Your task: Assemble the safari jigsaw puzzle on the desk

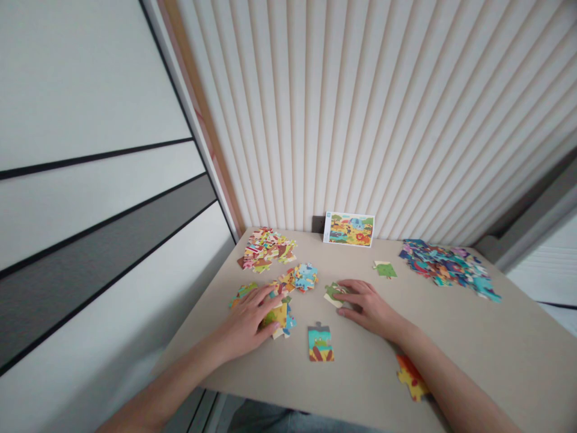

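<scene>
My left hand point(246, 322) lies over a small cluster of jigsaw pieces point(280, 316), with a yellow and green piece showing by the thumb. Whether it grips them I cannot tell. My right hand point(365, 307) has its thumb and fingertips around a green and cream jigsaw piece point(334, 293), which is partly hidden. Between the hands, a little farther out, lies a blue and orange group of pieces point(300, 278). A single assembled-looking piece with a green frog-like figure point(320, 344) lies just below them, nearer me.
A picture card point(348, 229) leans against the pleated wall point(360, 120) at the back of the beige table point(505, 343). Heaps of pieces lie at the back left point(267, 248) and back right point(448, 269). A green piece point(385, 270) and a red-yellow piece point(412, 377) lie apart. A panelled wall point(99, 198) runs along the left.
</scene>
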`<action>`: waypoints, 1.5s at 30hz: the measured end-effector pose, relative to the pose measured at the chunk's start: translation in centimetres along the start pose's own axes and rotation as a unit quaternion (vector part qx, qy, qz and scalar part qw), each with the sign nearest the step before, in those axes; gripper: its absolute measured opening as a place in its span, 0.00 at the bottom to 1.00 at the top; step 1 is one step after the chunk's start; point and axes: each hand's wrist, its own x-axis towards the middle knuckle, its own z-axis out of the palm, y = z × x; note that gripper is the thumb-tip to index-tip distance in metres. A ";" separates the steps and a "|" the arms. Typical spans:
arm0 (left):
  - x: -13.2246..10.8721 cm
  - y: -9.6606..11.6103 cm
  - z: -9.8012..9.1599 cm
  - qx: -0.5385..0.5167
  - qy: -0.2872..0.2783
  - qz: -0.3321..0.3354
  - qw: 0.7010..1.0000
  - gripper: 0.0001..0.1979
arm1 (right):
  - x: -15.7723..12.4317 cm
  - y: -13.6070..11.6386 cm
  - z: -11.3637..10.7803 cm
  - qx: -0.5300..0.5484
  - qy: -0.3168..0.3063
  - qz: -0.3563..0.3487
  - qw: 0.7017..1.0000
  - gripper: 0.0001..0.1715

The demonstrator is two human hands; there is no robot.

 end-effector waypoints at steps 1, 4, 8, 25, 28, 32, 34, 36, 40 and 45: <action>-0.3 -0.2 -0.1 -0.001 -0.005 0.008 1.000 0.30 | 0.0 0.0 0.0 0.001 -0.001 0.002 1.000 0.23; -1.1 -0.9 -0.4 0.009 -0.008 0.028 1.000 0.27 | 0.0 -0.1 -0.1 0.007 -0.002 0.006 1.000 0.22; -2.5 -1.8 -0.4 0.041 0.030 0.003 0.999 0.28 | 0.0 -0.2 0.0 0.015 -0.001 0.006 1.000 0.23; 0.2 1.4 -0.7 0.020 -0.052 0.064 0.996 0.32 | 0.0 -0.2 0.0 0.020 0.006 0.002 1.000 0.24; -0.2 0.7 -0.7 0.015 -0.046 0.057 0.997 0.29 | 0.0 -0.2 0.1 0.021 0.005 0.000 1.000 0.24; -1.5 -0.5 -0.8 0.014 -0.021 0.051 0.998 0.29 | -0.1 -0.2 0.1 0.026 0.006 0.003 1.000 0.24; -1.9 -1.0 -1.0 0.013 -0.014 0.048 0.999 0.29 | -0.1 -0.3 0.1 0.027 0.007 0.006 1.000 0.24; -2.2 -1.4 -1.0 0.012 -0.009 0.047 0.999 0.30 | -0.1 -0.3 0.0 0.027 0.004 0.008 1.000 0.24; -2.3 -1.8 -1.0 0.017 -0.002 0.034 0.999 0.28 | -0.1 -0.5 -0.1 0.021 0.002 0.005 1.000 0.24; -2.1 -1.8 -1.0 0.031 0.002 0.037 0.999 0.27 | -0.1 -0.5 0.1 0.010 0.017 0.021 1.000 0.25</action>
